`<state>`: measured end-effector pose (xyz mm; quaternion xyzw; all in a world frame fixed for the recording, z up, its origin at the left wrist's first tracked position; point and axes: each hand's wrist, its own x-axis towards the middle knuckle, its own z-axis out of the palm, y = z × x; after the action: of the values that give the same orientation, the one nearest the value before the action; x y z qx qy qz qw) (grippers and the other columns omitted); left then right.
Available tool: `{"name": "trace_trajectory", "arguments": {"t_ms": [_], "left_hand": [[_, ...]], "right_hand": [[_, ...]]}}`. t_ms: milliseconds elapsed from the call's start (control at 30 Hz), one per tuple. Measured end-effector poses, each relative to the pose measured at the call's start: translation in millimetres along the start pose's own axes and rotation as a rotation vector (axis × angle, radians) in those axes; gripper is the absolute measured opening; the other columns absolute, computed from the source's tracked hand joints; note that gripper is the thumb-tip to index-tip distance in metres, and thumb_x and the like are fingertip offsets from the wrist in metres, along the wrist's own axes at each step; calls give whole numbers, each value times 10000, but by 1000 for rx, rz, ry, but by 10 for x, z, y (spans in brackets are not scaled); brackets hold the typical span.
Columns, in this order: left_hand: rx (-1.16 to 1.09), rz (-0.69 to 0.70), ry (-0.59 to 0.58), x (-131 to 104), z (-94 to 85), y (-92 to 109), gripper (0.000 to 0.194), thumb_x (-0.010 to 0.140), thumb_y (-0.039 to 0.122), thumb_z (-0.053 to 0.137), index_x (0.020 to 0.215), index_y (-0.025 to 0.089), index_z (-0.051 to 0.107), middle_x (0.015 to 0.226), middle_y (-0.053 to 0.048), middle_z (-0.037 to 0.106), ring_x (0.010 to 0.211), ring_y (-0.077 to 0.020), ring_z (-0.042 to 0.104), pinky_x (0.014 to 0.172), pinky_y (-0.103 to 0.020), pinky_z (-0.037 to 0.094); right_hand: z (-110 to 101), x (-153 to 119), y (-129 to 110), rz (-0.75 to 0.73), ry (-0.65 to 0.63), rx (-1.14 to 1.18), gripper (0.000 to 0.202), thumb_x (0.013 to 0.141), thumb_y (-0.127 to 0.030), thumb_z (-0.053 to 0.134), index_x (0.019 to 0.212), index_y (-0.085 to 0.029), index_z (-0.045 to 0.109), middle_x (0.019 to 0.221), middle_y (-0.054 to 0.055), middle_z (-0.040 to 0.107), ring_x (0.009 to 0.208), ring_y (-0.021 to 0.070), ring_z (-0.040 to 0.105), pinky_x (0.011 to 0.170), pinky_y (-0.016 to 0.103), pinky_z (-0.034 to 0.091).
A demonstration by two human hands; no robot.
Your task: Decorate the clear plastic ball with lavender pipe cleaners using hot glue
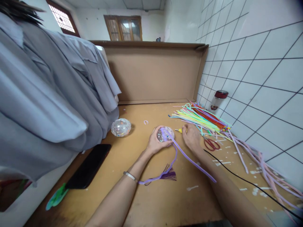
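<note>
My left hand [156,141], with a silver bangle on its wrist, is wrapped around a small round clear piece [168,131] with specks of colour. Purple fuzzy stems [187,155] lie across that piece; one trails toward my right forearm, and another curves down to a dark purple tassel [169,174] on the table. To the right, my right hand [191,136] is closed on a yellow-nozzled glue gun [180,130], its metal tip pointing at the round piece but apart from it. The gun's body is hidden by my hand.
A clear speckled bowl [121,127] and a black phone [88,167] lie left, near hanging grey shirts [78,78]. Right are red-handled scissors [211,144], bundled coloured stems [201,116], a lidded jar [217,101] and a black cord [239,173]. A cardboard panel [156,74] stands behind.
</note>
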<state>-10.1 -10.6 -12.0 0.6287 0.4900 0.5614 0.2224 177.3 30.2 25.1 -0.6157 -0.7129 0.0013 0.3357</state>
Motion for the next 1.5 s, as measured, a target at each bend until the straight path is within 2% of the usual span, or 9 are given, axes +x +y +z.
{"name": "trace_trajectory", "arguments": {"t_ms": [100, 233, 367, 467, 633, 733, 933, 1133, 1500], "left_hand": [[-57, -37, -1, 3, 22, -30, 815, 522, 356, 904, 1236, 199, 545, 1209, -82, 614, 1136, -259, 607, 1039, -421, 475], [-103, -42, 3, 8, 34, -23, 807, 513, 349, 906, 1225, 212, 551, 1218, -83, 611, 1139, -268, 604, 1043, -460, 471], [-115, -24, -1, 8, 17, 26, 772, 508, 331, 902, 1195, 221, 567, 1200, -84, 611, 1127, -281, 606, 1038, -503, 471], [-114, -20, 8, 2, 11, 48, 764, 507, 326, 902, 1187, 209, 574, 1202, -91, 608, 1127, -280, 606, 1039, -486, 475], [-112, -5, 12, -2, 11, 53, 765, 518, 306, 896, 1201, 200, 570, 1198, -79, 610, 1125, -274, 603, 1031, -457, 477], [-88, 1, -3, 0, 10, 52, 770, 508, 304, 903, 1197, 201, 574, 1199, -79, 606, 1126, -268, 597, 1031, -444, 472], [-64, 5, -9, -14, 27, 24, 794, 497, 324, 916, 1205, 220, 572, 1188, -67, 599, 1121, -256, 596, 1019, -412, 477], [-58, 19, -19, -25, 17, 22, 792, 507, 329, 914, 1213, 232, 570, 1200, -72, 595, 1126, -262, 595, 1029, -432, 477], [10, 58, -35, -36, 15, 57, 778, 531, 339, 903, 1224, 235, 565, 1195, -61, 596, 1109, -243, 602, 1016, -394, 481]], "right_hand": [[-87, 29, 88, 148, -173, -403, 454, 905, -420, 533, 1082, -16, 642, 1030, 278, 669, 1009, 370, 649, 846, 471, 467], [-111, 48, 156, 229, -334, -467, 569, 899, -532, 527, 1072, -5, 654, 1030, 277, 679, 1015, 362, 675, 793, 420, 494], [-76, 69, 199, 307, -359, -435, 646, 828, -587, 575, 1167, -39, 623, 1113, 250, 677, 1055, 354, 672, 798, 394, 505], [-59, 67, 228, 396, -346, -353, 600, 797, -543, 592, 1159, -67, 635, 1084, 227, 701, 1061, 352, 670, 800, 390, 503], [-126, 52, 250, 477, -201, -218, 525, 779, -471, 572, 1134, -92, 645, 1037, 207, 721, 976, 351, 686, 710, 362, 478], [-209, 24, 217, 444, -79, -113, 486, 786, -450, 528, 1126, -123, 644, 986, 169, 731, 895, 317, 687, 663, 339, 450], [-295, -147, 58, 220, 139, -73, 495, 752, -471, 531, 1112, -148, 637, 960, 135, 716, 870, 293, 641, 693, 332, 417], [-298, -202, 19, 105, 150, -51, 401, 755, -453, 511, 1006, -175, 654, 850, 102, 702, 805, 278, 621, 663, 318, 396], [-251, -236, 14, 4, 183, -58, 499, 795, -518, 457, 1063, -136, 634, 954, 142, 706, 862, 286, 628, 723, 343, 430]]}}
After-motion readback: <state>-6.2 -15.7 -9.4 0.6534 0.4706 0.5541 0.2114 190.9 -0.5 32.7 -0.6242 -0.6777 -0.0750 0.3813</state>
